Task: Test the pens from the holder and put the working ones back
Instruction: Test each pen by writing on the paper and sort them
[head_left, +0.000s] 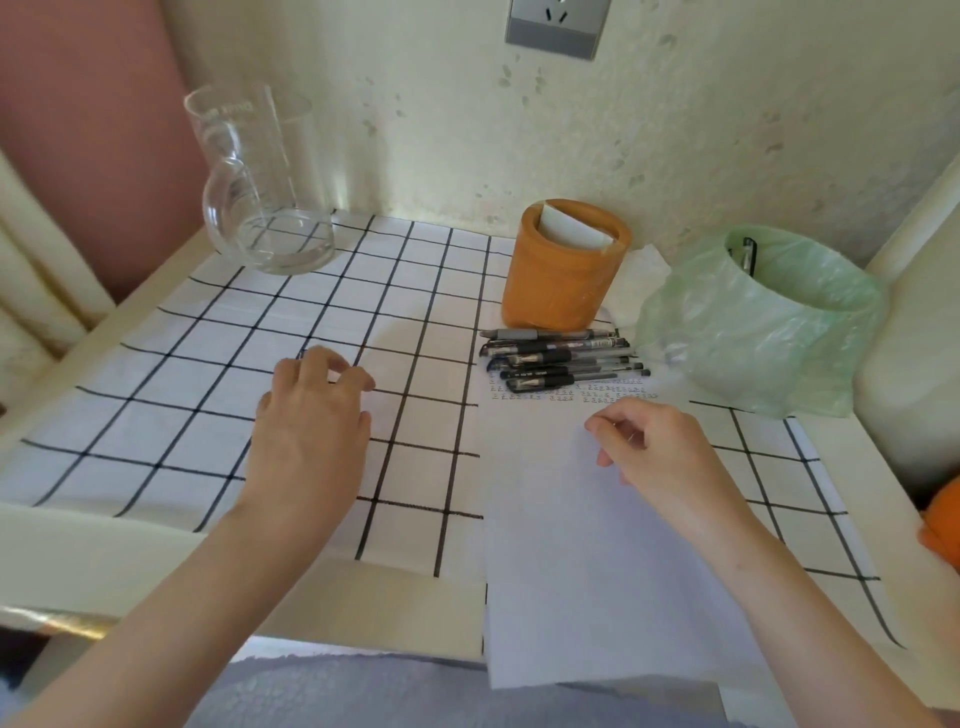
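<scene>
The right hand (660, 447) hovered over the upper part of a white sheet of paper (597, 561), its fingers loosely curled with thumb and forefinger close together and nothing visible between them; whether the fingertips touched the sheet could not be told. The left hand (311, 410) lay palm-down over the white cloth with a black grid pattern (171, 395), fingers likewise relaxed and bent, holding nothing. Just beyond the right hand, rows of small dark test scribbles (571, 392) ran across the top of the paper; directly past them lay a bundle of black-gripped gel pens (563, 361), side by side and stacked, tips pointing right, resting on the sheet's far edge. Behind the pens, almost touching them, stood the orange round pen holder (566, 275), upright, with only a white folded card showing inside it. To its right sat a bin lined with a pale green plastic bag (769, 322); a dark clip-like object showed at its rim, too small to identify. Far left stood a clear glass carafe (260, 182); a grey wall socket (558, 26) sat above.
</scene>
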